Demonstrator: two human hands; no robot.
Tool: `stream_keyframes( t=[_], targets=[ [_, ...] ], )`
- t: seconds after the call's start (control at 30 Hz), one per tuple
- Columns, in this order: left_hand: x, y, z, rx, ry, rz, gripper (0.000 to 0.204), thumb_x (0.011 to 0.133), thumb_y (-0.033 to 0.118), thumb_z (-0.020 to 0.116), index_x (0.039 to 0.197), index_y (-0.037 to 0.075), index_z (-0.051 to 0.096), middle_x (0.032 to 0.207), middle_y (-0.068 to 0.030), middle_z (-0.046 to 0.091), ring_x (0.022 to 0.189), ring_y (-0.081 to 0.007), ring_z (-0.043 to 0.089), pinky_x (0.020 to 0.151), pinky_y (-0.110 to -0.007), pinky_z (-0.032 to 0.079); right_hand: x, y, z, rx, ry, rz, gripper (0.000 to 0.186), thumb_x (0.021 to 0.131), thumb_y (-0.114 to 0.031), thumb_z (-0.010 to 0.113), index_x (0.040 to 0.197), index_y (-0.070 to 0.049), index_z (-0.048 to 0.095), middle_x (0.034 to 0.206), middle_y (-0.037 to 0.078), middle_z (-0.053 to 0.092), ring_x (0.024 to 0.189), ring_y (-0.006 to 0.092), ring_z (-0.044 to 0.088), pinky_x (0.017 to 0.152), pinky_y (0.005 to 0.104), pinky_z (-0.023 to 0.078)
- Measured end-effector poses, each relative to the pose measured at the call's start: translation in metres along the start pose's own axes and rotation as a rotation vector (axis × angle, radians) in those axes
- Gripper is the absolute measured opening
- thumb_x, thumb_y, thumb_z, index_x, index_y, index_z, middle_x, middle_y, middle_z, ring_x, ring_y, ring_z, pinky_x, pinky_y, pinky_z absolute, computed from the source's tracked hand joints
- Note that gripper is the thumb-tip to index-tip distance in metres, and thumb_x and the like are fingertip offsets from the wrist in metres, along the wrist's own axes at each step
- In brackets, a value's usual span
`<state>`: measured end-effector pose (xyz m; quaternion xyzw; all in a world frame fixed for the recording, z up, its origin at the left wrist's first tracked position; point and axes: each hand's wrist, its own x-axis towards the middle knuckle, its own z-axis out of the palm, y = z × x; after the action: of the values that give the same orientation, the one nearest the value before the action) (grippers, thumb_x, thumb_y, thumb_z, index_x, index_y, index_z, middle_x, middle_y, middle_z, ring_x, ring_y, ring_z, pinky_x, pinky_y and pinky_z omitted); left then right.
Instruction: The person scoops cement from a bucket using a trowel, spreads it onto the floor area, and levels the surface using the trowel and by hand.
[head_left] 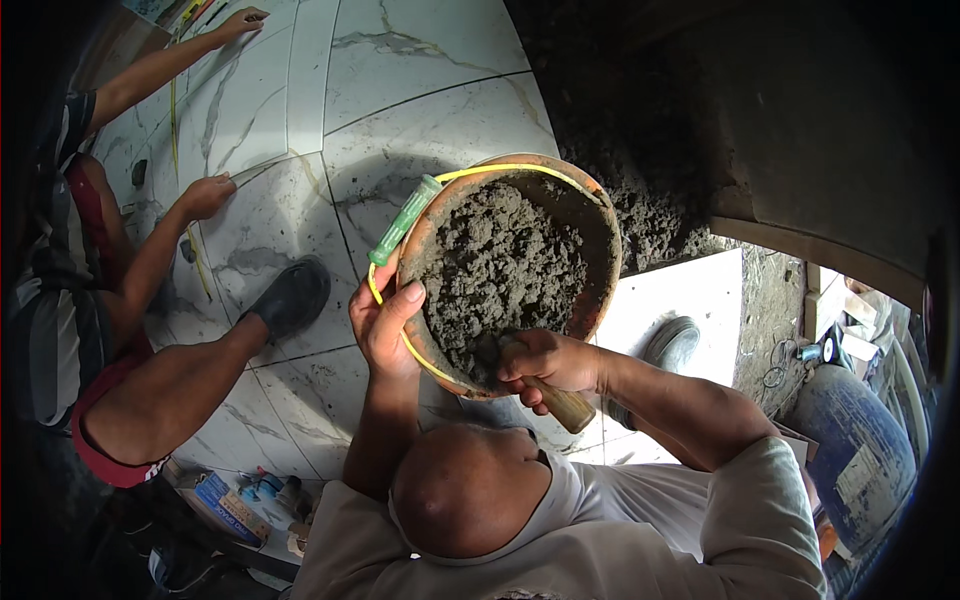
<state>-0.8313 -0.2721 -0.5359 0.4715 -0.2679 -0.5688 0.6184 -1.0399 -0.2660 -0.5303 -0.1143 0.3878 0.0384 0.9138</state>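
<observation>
A round orange bucket (pixel 602 215) holds crumbly grey mortar (pixel 500 255). Its yellow wire handle with a green grip (pixel 405 220) lies along the rim. My left hand (pixel 390 320) clasps the bucket's left rim, thumb on top next to the wire. At the near side of the bucket, my right hand (pixel 553 368) is closed around the wooden handle of a trowel (pixel 562 405). The trowel's blade is mostly hidden, down in the mortar by the near rim.
A co-worker's bare leg and dark shoe (pixel 290 298) are on the marbled tiles (pixel 420 110) at left; their hand (pixel 207 197) is by a tile edge. Dark mortar (pixel 650 215) lies beyond the bucket. A blue drum (pixel 855 450) stands at right, a box (pixel 225 505) lower left.
</observation>
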Motion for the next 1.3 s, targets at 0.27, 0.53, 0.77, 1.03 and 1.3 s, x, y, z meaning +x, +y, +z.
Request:
stream_keyframes(
  t=[0.27,0.53,0.77,1.03,1.3],
  targets=[
    [0.002,0.009,0.0,-0.059,0.001,0.002,0.052,0.079,0.009,0.062,0.127,-0.01,0.052,0.12,-0.0164,0.061,0.109,-0.0191,0.057,0.101,-0.031,0.038,-0.008,0.012,0.01,0.104,-0.091,-0.162,0.014,0.087,-0.009,0.057,0.095,-0.001,0.049,0.075,0.006,0.051,0.052,0.0122,0.05,0.046,0.0302,0.047],
    [0.017,0.007,-0.025,-0.014,0.113,-0.003,0.054,0.08,0.011,0.056,0.128,-0.013,0.05,0.121,-0.0212,0.06,0.109,-0.0254,0.059,0.098,-0.034,0.043,-0.034,0.013,-0.019,-0.004,-0.132,-0.165,0.021,0.084,-0.005,0.059,0.099,-0.001,0.046,0.073,0.006,0.052,0.051,0.0132,0.052,0.045,0.0286,0.046],
    [0.031,0.006,-0.067,0.046,0.121,-0.053,0.057,0.08,0.02,0.053,0.129,-0.009,0.05,0.123,-0.0201,0.058,0.112,-0.0281,0.057,0.099,-0.037,0.043,-0.11,-0.009,-0.043,-0.07,-0.009,-0.194,0.021,0.083,-0.002,0.059,0.102,0.0,0.049,0.076,0.006,0.055,0.052,0.0111,0.054,0.045,0.0255,0.045],
    [0.03,0.0,-0.093,0.056,0.271,-0.113,0.057,0.077,0.021,0.057,0.126,-0.007,0.052,0.12,-0.0183,0.058,0.109,-0.0273,0.057,0.096,-0.038,0.044,-0.136,0.009,-0.082,-0.667,0.893,-0.554,0.02,0.088,-0.014,0.06,0.091,0.002,0.048,0.06,0.008,0.053,0.053,0.0126,0.053,0.05,0.0322,0.044],
    [0.036,-0.012,-0.135,0.075,0.25,-0.147,0.055,0.083,0.024,0.055,0.131,-0.003,0.05,0.126,-0.015,0.056,0.115,-0.0271,0.054,0.099,-0.038,0.041,-0.056,0.06,-0.183,-1.114,1.413,-0.479,0.025,0.085,-0.015,0.061,0.097,0.001,0.047,0.077,0.024,0.063,0.071,0.0439,0.062,0.063,0.0476,0.05]
  ],
)
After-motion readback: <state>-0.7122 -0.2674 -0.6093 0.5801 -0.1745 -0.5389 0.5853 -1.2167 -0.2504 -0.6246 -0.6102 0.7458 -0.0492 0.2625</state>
